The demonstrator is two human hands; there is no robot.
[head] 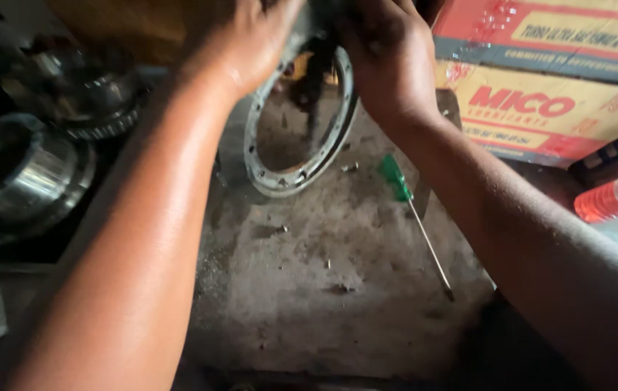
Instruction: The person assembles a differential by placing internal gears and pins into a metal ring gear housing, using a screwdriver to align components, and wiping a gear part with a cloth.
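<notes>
Gripping from both sides, the left hand (251,43) and the right hand (385,61) are closed over the top of a grey metal ring flange (301,170) with bolt holes around its rim, which stands tilted on its lower edge on the grimy tabletop (323,289). A green-handled screwdriver (414,217) lies just beside the ring on its right, small screws scattered near it. Shiny metal gear hubs (41,166) sit well off to the left, while stacked cardboard boxes (540,94) and a plastic bottle (616,197) crowd the right edge.
</notes>
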